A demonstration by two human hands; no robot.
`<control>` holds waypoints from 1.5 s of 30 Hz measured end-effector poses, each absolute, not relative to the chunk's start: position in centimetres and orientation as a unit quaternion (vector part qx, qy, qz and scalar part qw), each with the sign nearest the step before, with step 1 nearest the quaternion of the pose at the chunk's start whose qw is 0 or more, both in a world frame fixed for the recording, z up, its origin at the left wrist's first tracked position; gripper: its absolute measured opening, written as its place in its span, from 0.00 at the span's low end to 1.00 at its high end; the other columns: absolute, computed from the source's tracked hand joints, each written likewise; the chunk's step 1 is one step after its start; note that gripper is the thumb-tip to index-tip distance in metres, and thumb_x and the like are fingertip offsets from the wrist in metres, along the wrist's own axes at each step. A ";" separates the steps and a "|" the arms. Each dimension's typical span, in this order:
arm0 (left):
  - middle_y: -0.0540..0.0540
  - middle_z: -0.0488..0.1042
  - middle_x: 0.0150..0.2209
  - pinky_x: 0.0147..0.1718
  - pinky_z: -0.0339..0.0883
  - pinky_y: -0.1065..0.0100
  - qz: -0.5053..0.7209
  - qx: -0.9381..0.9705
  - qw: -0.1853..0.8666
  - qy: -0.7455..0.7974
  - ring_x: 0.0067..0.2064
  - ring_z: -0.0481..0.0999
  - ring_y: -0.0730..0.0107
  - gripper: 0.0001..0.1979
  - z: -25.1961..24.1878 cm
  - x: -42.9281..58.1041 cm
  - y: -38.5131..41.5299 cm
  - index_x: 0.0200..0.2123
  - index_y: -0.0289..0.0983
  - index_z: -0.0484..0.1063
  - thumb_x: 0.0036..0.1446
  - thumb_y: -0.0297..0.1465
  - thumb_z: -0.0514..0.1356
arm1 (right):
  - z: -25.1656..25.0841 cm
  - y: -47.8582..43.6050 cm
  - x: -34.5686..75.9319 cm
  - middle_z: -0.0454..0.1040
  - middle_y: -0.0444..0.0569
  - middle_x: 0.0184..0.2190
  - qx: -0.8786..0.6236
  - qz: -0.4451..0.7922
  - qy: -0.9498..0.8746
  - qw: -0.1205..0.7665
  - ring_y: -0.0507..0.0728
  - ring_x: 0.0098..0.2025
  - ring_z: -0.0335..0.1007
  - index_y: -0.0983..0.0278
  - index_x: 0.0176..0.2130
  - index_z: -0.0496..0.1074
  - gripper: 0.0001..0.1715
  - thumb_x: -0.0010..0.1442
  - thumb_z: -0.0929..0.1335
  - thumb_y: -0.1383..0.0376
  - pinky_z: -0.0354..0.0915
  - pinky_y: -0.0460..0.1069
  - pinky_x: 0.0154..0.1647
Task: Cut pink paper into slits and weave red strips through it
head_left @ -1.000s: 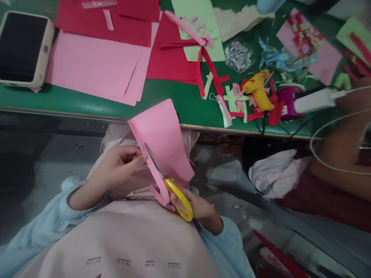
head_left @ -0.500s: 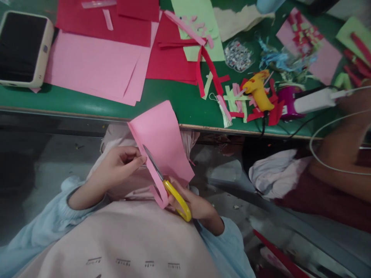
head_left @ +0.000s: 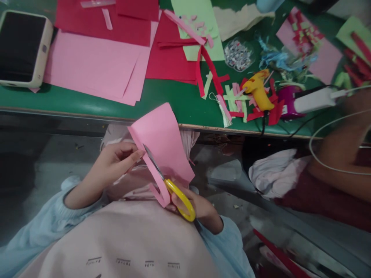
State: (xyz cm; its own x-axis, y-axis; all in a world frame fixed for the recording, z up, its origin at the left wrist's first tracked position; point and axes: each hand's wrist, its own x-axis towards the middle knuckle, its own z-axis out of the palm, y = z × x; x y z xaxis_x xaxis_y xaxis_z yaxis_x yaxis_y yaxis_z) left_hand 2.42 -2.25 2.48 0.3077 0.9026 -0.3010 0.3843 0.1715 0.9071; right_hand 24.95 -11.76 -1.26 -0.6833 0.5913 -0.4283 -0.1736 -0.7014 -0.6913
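Left hand (head_left: pixel 120 160) pinches the near-left edge of a pink sheet (head_left: pixel 164 139), held above the lap (head_left: pixel 127 186) in front of the green counter (head_left: pixel 188 102). Right hand (head_left: pixel 203 206) is closed round yellow-handled scissors (head_left: pixel 169 184); hands apart from each other. Step, as I read it: trimming a narrow strip (head_left: pixel 165 197) off that edge, lower end curling loose. Next snip calls for blades parallel to the edge, left fingertips clear of the point right beside them.

Counter, left to right: dark-screened phone (head_left: pixel 21 48), loose pink sheets (head_left: pixel 92 65), red sheets (head_left: pixel 174 67), pale green sheet (head_left: pixel 199 54), clear dish (head_left: pixel 238 56) of tiny bits, yellow glue gun (head_left: pixel 262 94) among cut strips (head_left: pixel 227 98). Grey floor (head_left: pixel 63 154) below. Far right, a co-worker's arm (head_left: pixel 339 144), partly blurred.
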 end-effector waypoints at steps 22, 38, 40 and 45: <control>0.54 0.64 0.22 0.25 0.56 0.73 0.193 0.686 0.462 0.527 0.25 0.62 0.76 0.14 2.1 2.3 -2.7 0.29 0.34 0.71 0.64 0.35 0.54 | -1.4 -12.2 25.4 0.55 0.39 0.27 -0.321 0.877 -0.270 0.233 0.47 0.27 0.49 0.60 0.40 0.61 0.29 0.59 0.69 0.40 0.48 0.47 0.29; 0.51 0.69 0.23 0.26 0.59 0.71 0.186 0.707 0.442 0.520 0.26 0.67 0.73 0.16 2.0 2.2 -2.6 0.27 0.36 0.72 0.64 0.39 0.54 | -2.4 -13.2 25.9 0.59 0.42 0.30 -0.426 0.842 -0.261 0.203 0.49 0.28 0.54 0.60 0.53 0.69 0.35 0.58 0.69 0.39 0.66 0.48 0.36; 0.51 0.71 0.24 0.26 0.60 0.71 0.186 0.707 0.441 0.521 0.26 0.67 0.72 0.16 2.0 2.2 -2.5 0.28 0.36 0.72 0.63 0.39 0.54 | -2.6 -13.3 25.8 0.59 0.41 0.29 -0.413 0.850 -0.257 0.202 0.49 0.27 0.52 0.59 0.53 0.68 0.38 0.55 0.70 0.38 0.64 0.47 0.32; 0.51 0.69 0.23 0.25 0.60 0.71 0.184 0.705 0.443 0.522 0.25 0.67 0.72 0.16 1.8 2.1 -2.5 0.27 0.37 0.72 0.64 0.39 0.54 | -2.4 -13.0 25.5 0.56 0.40 0.28 -0.414 0.855 -0.236 0.206 0.49 0.26 0.49 0.59 0.53 0.69 0.37 0.56 0.69 0.37 0.59 0.45 0.28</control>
